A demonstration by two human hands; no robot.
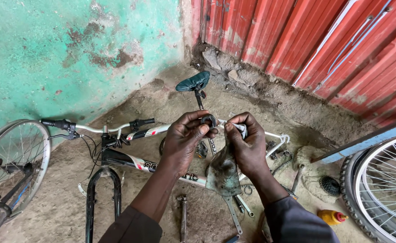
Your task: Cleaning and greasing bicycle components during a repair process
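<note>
My left hand (184, 139) pinches a small dark metal ring part (209, 120) between thumb and fingers at chest height. My right hand (247, 144) grips a dirty grey-green rag (224, 173) that hangs down from it, its fingertips pressed close to the ring part. Below both hands lies a wheel-less bicycle frame (135, 162), black and white with red marks, with its handlebar (94, 128) to the left and a dark teal saddle (193, 82) at the back.
A spoked wheel (9, 166) leans at the far left, another tyre and rim (382, 189) at the right. On the dirt floor lie a sprocket cluster (330, 184), a yellow bottle with a red cap (332, 217) and loose tools (183, 211). Green wall and red corrugated sheet stand behind.
</note>
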